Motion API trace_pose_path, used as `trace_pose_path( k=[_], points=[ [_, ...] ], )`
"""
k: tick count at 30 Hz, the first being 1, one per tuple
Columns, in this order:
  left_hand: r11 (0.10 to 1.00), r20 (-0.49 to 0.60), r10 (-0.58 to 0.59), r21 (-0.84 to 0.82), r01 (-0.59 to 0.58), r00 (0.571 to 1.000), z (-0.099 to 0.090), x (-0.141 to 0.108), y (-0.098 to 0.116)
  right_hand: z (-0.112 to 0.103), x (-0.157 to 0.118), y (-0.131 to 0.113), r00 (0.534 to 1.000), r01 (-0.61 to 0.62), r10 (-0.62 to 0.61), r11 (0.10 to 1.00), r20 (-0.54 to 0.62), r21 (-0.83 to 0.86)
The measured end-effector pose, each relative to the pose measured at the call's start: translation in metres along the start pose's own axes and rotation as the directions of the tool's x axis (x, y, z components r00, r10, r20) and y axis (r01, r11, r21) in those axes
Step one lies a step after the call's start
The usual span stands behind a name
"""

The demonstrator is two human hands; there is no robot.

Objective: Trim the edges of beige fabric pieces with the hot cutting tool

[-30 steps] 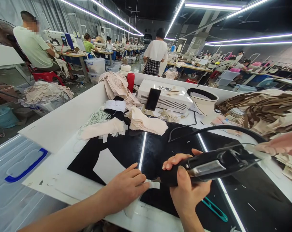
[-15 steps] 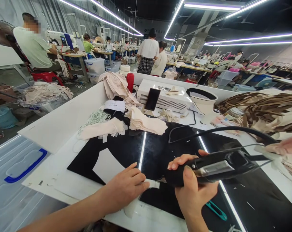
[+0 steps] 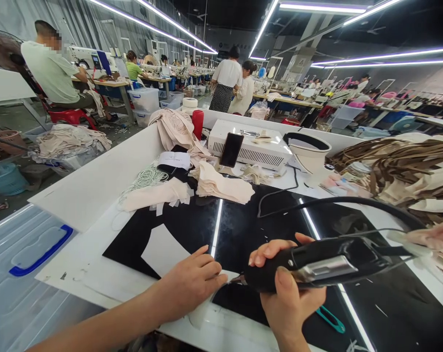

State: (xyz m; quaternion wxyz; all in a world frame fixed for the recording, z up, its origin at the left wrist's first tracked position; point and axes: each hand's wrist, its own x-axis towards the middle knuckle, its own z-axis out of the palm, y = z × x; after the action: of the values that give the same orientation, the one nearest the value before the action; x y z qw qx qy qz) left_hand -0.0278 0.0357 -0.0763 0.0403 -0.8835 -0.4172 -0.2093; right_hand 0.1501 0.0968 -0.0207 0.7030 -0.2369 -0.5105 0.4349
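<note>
Power tool: the black corded power tool (image 3: 326,252), by its look an electric cutter, is above the glossy black board (image 3: 239,222), its narrow metal tip (image 3: 239,279) pointing at the left fingertips.
Right hand: the right hand (image 3: 289,303) wraps the tool's front end, thumb on the near side, fingers over the top.
Left hand: the left hand (image 3: 195,281) lies low, palm down, fingertips at a pale strip (image 3: 232,275); whether they pinch or only press, one cannot tell.
Tool handling: probably rigid and fairly weighty, its smooth casing a little slippery; the cord (image 3: 353,200) may tug. The thick front body suits the grip, clear of the tip.
Strip handling: likely light and thin, best held flat with fingers back from the tip.
Tool's rear: another person's hand (image 3: 436,235) is near it.
Near side: a teal slim tool (image 3: 331,320) lies on the board.
</note>
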Motion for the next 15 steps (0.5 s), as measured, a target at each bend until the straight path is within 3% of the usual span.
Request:
trace_pose_path(
  k=[5, 10, 15],
  points=[
    [1.000, 0.003, -0.002, -0.006, 0.002, 1.000, -0.0005, 0.0002, 0.0002, -0.0004, 0.0022, -0.0020, 1.000, -0.017, 0.017, 1.000, 0.004, -0.002],
    [1.000, -0.007, -0.008, 0.005, 0.008, 1.000, -0.0015, 0.0004, 0.0012, -0.0026, 0.0081, -0.0076, 0.997, 0.034, -0.035, 0.999, -0.066, -0.014],
    [1.000, -0.002, -0.012, -0.008, 0.012, 1.000, -0.0014, 0.0013, 0.0008, -0.0059, 0.0072, -0.0057, 0.999, 0.025, -0.026, 0.999, -0.046, -0.021]
  ],
)
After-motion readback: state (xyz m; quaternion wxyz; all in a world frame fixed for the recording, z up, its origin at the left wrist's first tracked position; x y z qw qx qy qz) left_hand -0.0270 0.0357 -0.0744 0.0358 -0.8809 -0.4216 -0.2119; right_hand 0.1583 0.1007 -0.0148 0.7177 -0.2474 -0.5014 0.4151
